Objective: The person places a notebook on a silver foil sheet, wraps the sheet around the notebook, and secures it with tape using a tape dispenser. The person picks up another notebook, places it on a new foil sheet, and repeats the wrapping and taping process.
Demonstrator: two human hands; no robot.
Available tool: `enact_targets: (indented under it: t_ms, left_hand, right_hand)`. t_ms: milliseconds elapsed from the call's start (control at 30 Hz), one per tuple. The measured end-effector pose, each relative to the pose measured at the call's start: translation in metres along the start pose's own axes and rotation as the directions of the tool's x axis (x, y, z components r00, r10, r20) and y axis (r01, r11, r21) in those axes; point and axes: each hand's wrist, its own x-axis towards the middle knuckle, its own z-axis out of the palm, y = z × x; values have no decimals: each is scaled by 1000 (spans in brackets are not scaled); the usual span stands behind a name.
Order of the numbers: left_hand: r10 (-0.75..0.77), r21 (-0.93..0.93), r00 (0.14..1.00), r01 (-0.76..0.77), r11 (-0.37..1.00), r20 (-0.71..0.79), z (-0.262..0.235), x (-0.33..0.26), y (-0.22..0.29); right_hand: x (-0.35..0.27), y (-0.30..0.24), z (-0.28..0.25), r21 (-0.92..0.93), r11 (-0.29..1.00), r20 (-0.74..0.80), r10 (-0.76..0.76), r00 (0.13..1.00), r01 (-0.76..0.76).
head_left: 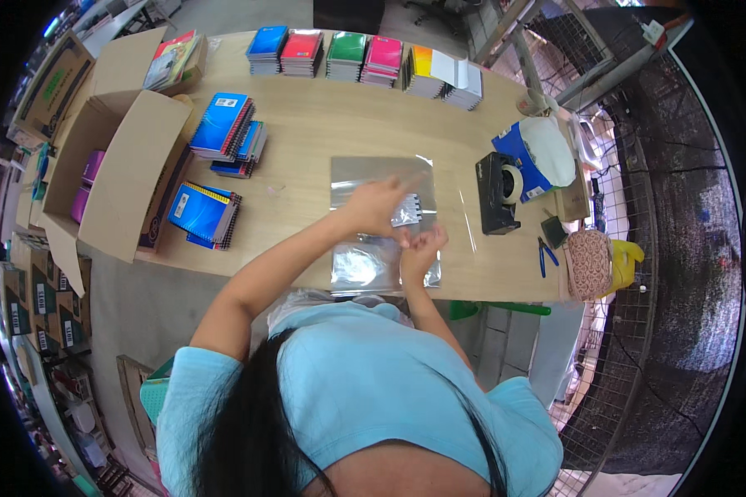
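Clear plastic sleeves (352, 171) lie stacked on the table in front of me, glossy with reflections. On top of them is a small silvery-white packet (407, 210) with dark marks along its right edge; its exact kind is unclear. My left hand (377, 205) reaches over the sleeves beside this packet, fingers stretched out to the right and slightly blurred. Just below the packet, my right hand (423, 253) has its fingers curled together, close to my left thumb. Whatever may be between those fingers is too small to make out.
Spiral notebooks stand in stacks (365, 56) along the far edge, and blue notebooks (215, 124) pile up at left beside an open cardboard box (133, 174). At right are a black tape dispenser (496, 195), a blue box (522, 157), blue-handled pliers (547, 257) and a yellow bag (626, 265).
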Motion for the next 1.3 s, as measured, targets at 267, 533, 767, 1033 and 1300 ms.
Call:
enact_targets:
  t_ms: [267,533,767,1033,1300]
  left_hand:
    - [2,-376,979,-80,923,-204,-16,-45,-35]
    - [-175,-246,930,96,965,-324,56,-70,-87]
    - [570,632,820,-416,654,-50,-68,-57,-6]
    - [6,-144,869,-89,986,-495,37,-76,-74]
    - [-78,-431,946,-69,900,-316,51,-63,-82]
  right_hand:
    - [11,-88,-10,584,397,625,336,704,-708]
    - [40,-37,-18,60,993,528,59,848,-106]
    - [119,-178,-57,-173,544,832,-365,418,821]
    - [51,-21,-16,360,932,485,-141,863,-50]
    - [33,-30,12,310,939,541,-47,840,-147]
